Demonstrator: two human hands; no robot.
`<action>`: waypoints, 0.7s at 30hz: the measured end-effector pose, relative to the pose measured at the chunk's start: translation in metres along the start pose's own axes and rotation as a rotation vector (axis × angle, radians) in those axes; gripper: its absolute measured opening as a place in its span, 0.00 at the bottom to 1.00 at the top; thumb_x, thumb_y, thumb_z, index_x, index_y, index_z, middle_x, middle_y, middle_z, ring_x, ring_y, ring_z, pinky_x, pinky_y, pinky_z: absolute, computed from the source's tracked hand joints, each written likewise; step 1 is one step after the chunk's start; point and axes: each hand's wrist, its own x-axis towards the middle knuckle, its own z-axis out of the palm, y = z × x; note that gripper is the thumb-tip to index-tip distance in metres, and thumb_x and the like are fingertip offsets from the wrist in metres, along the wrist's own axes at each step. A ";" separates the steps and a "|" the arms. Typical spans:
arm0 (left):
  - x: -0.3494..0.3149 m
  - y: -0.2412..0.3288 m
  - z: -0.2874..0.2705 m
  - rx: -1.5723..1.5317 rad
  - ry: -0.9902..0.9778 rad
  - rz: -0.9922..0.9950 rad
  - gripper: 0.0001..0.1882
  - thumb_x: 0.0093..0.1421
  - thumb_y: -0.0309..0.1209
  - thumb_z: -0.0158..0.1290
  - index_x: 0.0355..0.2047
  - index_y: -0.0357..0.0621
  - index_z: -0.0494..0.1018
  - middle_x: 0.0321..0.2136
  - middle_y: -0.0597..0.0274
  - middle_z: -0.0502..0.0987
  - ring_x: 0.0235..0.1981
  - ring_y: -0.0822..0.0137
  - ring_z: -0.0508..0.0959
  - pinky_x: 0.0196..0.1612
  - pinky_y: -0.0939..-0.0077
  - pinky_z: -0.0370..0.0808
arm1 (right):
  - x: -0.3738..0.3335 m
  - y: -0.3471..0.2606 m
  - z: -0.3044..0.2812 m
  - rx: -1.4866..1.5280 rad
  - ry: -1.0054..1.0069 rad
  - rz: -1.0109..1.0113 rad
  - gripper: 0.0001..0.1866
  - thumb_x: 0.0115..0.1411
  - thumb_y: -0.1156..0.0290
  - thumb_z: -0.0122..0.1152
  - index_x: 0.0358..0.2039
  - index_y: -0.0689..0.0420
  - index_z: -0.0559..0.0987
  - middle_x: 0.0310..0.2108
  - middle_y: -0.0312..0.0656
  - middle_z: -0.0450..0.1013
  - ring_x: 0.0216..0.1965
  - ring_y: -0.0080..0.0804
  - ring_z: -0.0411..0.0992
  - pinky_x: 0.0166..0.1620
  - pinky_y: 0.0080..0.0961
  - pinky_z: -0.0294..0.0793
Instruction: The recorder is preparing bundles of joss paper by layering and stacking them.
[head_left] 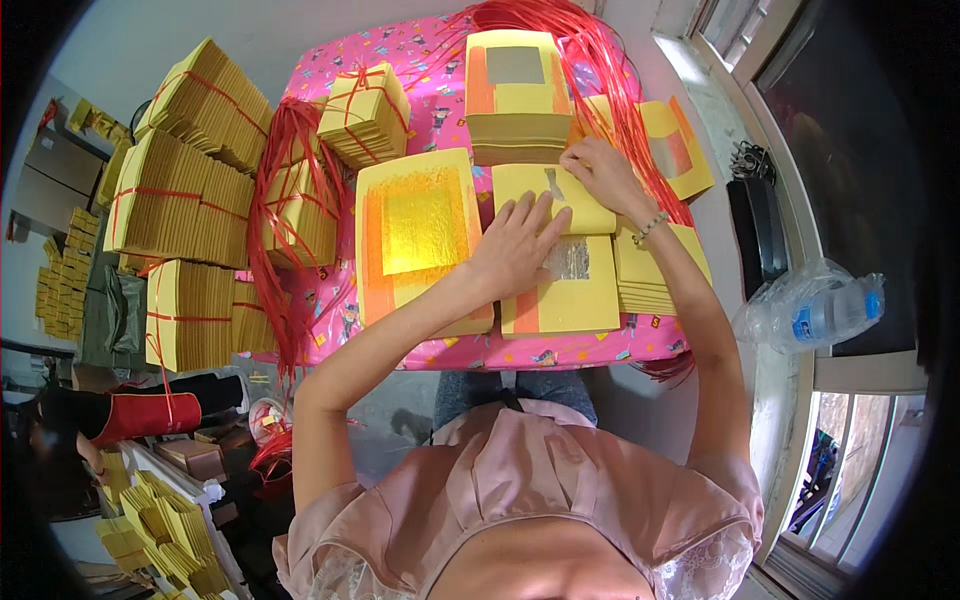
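Observation:
On the pink-covered table (pixel 450 355), my left hand (pixel 512 250) lies with fingers spread on a sheet of yellow paper (pixel 590 217) with a small silver patch. My right hand (pixel 603 178) has its fingers bent together at that sheet's upper right edge, seemingly pinching it. Below it shows another yellow sheet (pixel 540 318) with a silver foil patch and an orange band. Left of my left hand lies a stack of yellow paper (pixel 372 240) topped with a large gold foil square. A thick stack with a silver patch (pixel 517 125) stands just beyond my hands.
Red ribbons (pixel 280 220) hang over tied yellow bundles (pixel 180 195) at the left. More ribbons (pixel 640 130) run along the right side, by a yellow stack (pixel 660 265). A bagged plastic bottle (pixel 830 310) stands near the window. Another person's arm (pixel 90 455) shows at lower left.

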 end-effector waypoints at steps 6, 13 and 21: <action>0.003 0.000 0.000 0.015 -0.075 -0.015 0.49 0.51 0.44 0.65 0.68 0.42 0.52 0.64 0.39 0.58 0.64 0.40 0.61 0.65 0.52 0.60 | 0.011 -0.002 0.014 0.090 -0.057 0.028 0.16 0.67 0.61 0.51 0.41 0.60 0.81 0.39 0.48 0.78 0.43 0.49 0.75 0.48 0.43 0.72; 0.009 -0.004 -0.001 0.008 -0.143 -0.022 0.50 0.51 0.46 0.65 0.68 0.42 0.52 0.65 0.38 0.57 0.65 0.40 0.60 0.65 0.52 0.60 | 0.012 -0.007 0.016 0.123 -0.188 0.034 0.14 0.67 0.65 0.51 0.45 0.60 0.79 0.39 0.47 0.78 0.43 0.47 0.76 0.47 0.38 0.74; 0.009 -0.005 -0.002 -0.028 -0.174 -0.033 0.50 0.52 0.45 0.64 0.68 0.43 0.51 0.65 0.38 0.56 0.66 0.40 0.58 0.66 0.51 0.59 | 0.014 -0.010 0.015 0.114 -0.202 0.054 0.13 0.66 0.66 0.52 0.44 0.60 0.78 0.42 0.47 0.77 0.45 0.47 0.75 0.48 0.38 0.73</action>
